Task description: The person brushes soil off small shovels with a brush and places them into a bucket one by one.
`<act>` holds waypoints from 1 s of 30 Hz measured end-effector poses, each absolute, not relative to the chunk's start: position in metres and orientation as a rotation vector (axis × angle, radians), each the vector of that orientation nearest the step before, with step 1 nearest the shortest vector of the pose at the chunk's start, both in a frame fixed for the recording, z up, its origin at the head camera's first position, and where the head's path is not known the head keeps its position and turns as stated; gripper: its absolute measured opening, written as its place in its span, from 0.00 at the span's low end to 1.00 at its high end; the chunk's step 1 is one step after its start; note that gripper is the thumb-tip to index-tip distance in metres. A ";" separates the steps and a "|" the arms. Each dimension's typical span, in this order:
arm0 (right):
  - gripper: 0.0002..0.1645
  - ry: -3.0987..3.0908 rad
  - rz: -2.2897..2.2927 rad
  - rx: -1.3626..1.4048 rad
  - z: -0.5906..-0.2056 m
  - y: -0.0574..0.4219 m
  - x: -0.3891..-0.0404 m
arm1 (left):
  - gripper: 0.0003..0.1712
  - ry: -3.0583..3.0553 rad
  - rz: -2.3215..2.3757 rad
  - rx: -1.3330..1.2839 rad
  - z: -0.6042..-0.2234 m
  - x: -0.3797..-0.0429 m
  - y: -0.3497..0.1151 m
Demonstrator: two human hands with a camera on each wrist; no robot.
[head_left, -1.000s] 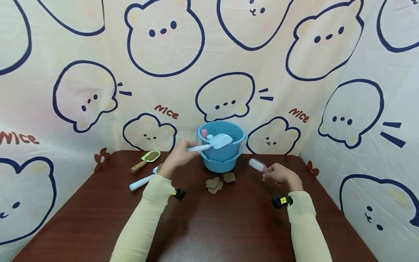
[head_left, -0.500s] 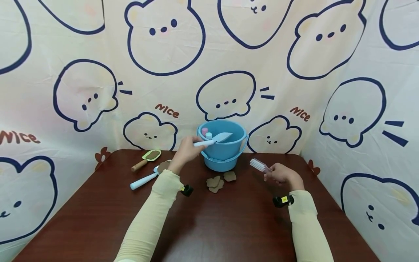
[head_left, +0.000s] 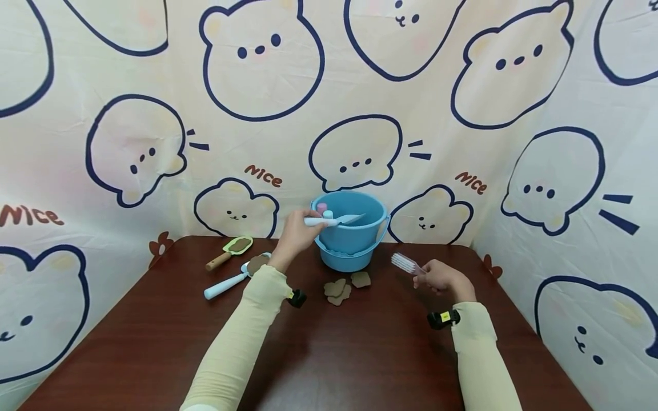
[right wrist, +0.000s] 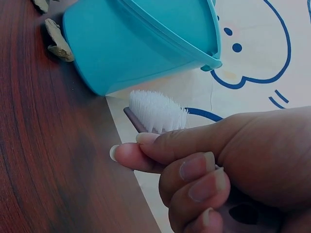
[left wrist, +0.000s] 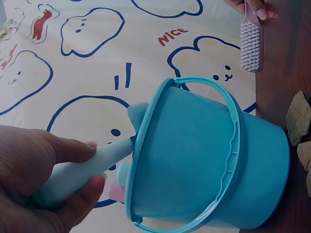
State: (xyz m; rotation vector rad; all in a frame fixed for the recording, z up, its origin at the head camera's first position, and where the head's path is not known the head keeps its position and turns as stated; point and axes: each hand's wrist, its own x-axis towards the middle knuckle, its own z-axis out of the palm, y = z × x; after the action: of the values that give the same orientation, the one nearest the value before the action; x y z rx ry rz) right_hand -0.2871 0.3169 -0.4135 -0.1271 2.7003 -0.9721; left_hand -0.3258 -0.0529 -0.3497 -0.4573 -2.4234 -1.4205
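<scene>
My left hand [head_left: 296, 233] grips the pale handle of a light-blue toy shovel [head_left: 329, 221]. In the head view its blade overlaps the mouth of a blue bucket [head_left: 354, 237] standing at the back of the table. The left wrist view shows the shovel's handle [left wrist: 92, 165] between thumb and fingers, its blade partly hidden behind the bucket's rim. Two small cylinders, one pink [head_left: 321, 208] and one pale blue [head_left: 328, 214], stick up inside the bucket. To the right, my right hand [head_left: 441, 276] holds a scrub brush [right wrist: 155, 112] with white bristles facing up.
Several flat brown pieces [head_left: 336, 290] lie in front of the bucket. At the left lie a green-rimmed scoop with a wooden handle [head_left: 218, 261] and a blue-handled tool [head_left: 226, 284], each with brown material on it. A printed cloth [head_left: 432, 154] rises behind the dark table [head_left: 349, 354].
My left hand has moved a little to the right and the shovel's blade has turned edge-on over the bucket's mouth. My right hand stays in place with the brush.
</scene>
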 end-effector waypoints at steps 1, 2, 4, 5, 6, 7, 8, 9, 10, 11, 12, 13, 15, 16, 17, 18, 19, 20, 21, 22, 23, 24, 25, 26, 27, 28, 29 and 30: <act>0.15 2.700 -0.970 -0.131 -0.414 0.317 -0.287 | 0.17 -2.415 -1.423 -0.449 -0.350 -0.327 -0.052; 0.14 2.699 -0.973 -0.124 -0.415 0.317 -0.286 | 0.18 -2.407 -1.424 -0.442 -0.351 -0.328 -0.051; 0.14 2.701 -0.972 -0.126 -0.416 0.317 -0.286 | 0.19 -2.392 -1.418 -0.440 -0.352 -0.331 -0.048; 0.14 2.700 -0.973 -0.123 -0.416 0.317 -0.286 | 0.19 -2.384 -1.418 -0.442 -0.353 -0.332 -0.047; 0.14 2.702 -0.970 -0.121 -0.416 0.317 -0.286 | 0.19 -2.376 -1.415 -0.444 -0.353 -0.333 -0.045; 0.14 2.703 -0.968 -0.119 -0.416 0.318 -0.286 | 0.19 -2.369 -1.418 -0.444 -0.353 -0.334 -0.044; 0.14 2.704 -0.963 -0.122 -0.416 0.318 -0.286 | 0.19 -2.362 -1.422 -0.446 -0.353 -0.334 -0.043; 0.14 2.704 -0.959 -0.125 -0.416 0.318 -0.286 | 0.18 -2.354 -1.427 -0.446 -0.353 -0.334 -0.042; 0.14 2.702 -0.962 -0.114 -0.416 0.318 -0.286 | 0.18 -2.347 -1.429 -0.445 -0.353 -0.334 -0.040; 0.14 2.700 -0.966 -0.104 -0.417 0.318 -0.287 | 0.17 -2.339 -1.428 -0.444 -0.353 -0.334 -0.039; 0.14 2.701 -0.964 -0.107 -0.417 0.318 -0.287 | 0.17 -2.333 -1.424 -0.445 -0.354 -0.335 -0.038; 0.14 2.699 -0.965 -0.110 -0.417 0.318 -0.287 | 0.16 -2.326 -1.419 -0.448 -0.354 -0.335 -0.037; 0.14 2.697 -0.969 -0.109 -0.417 0.318 -0.287 | 0.15 -2.313 -1.402 -0.454 -0.355 -0.336 -0.034; 0.14 2.694 -0.975 -0.103 -0.418 0.318 -0.288 | 0.15 -2.310 -1.389 -0.456 -0.355 -0.337 -0.033; 0.14 2.691 -0.979 -0.099 -0.418 0.318 -0.288 | 0.14 -2.310 -1.375 -0.457 -0.355 -0.338 -0.031; 0.14 2.690 -0.981 -0.097 -0.419 0.318 -0.288 | 0.13 -2.312 -1.363 -0.458 -0.355 -0.340 -0.030; 0.14 2.687 -0.983 -0.095 -0.419 0.318 -0.289 | 0.13 -2.316 -1.350 -0.458 -0.355 -0.341 -0.029; 0.14 2.684 -0.986 -0.092 -0.419 0.318 -0.289 | 0.13 -2.322 -1.336 -0.456 -0.356 -0.342 -0.028; 0.14 2.681 -0.993 -0.088 -0.420 0.318 -0.289 | 0.12 -2.327 -1.322 -0.454 -0.356 -0.344 -0.026; 0.14 2.678 -0.999 -0.086 -0.420 0.318 -0.290 | 0.12 -2.333 -1.307 -0.451 -0.356 -0.345 -0.025; 0.14 2.675 -1.002 -0.085 -0.420 0.319 -0.290 | 0.12 -2.335 -1.297 -0.453 -0.357 -0.346 -0.024; 0.14 2.672 -1.007 -0.084 -0.420 0.319 -0.290 | 0.12 -2.336 -1.289 -0.454 -0.357 -0.348 -0.023; 0.14 2.671 -1.008 -0.086 -0.420 0.319 -0.290 | 0.12 -2.336 -1.280 -0.458 -0.357 -0.348 -0.022; 0.14 2.667 -1.013 -0.083 -0.420 0.319 -0.291 | 0.12 -2.331 -1.276 -0.462 -0.358 -0.349 -0.021; 0.14 2.666 -1.016 -0.081 -0.421 0.319 -0.291 | 0.12 -2.327 -1.269 -0.466 -0.358 -0.350 -0.020; 0.14 2.663 -1.019 -0.078 -0.421 0.319 -0.291 | 0.12 -2.324 -1.260 -0.473 -0.358 -0.351 -0.019; 0.14 2.662 -1.018 -0.080 -0.421 0.319 -0.291 | 0.11 -2.324 -1.248 -0.480 -0.359 -0.351 -0.018; 0.15 2.663 -1.018 -0.082 -0.421 0.320 -0.291 | 0.11 -2.325 -1.233 -0.485 -0.359 -0.352 -0.017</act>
State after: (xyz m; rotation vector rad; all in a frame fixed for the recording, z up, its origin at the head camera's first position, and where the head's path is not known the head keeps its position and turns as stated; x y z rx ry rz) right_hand -0.2907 0.3196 -0.4208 -0.0822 2.6630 -1.0176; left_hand -0.3520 -0.0166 -0.3588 -0.4853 -2.3245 -1.2334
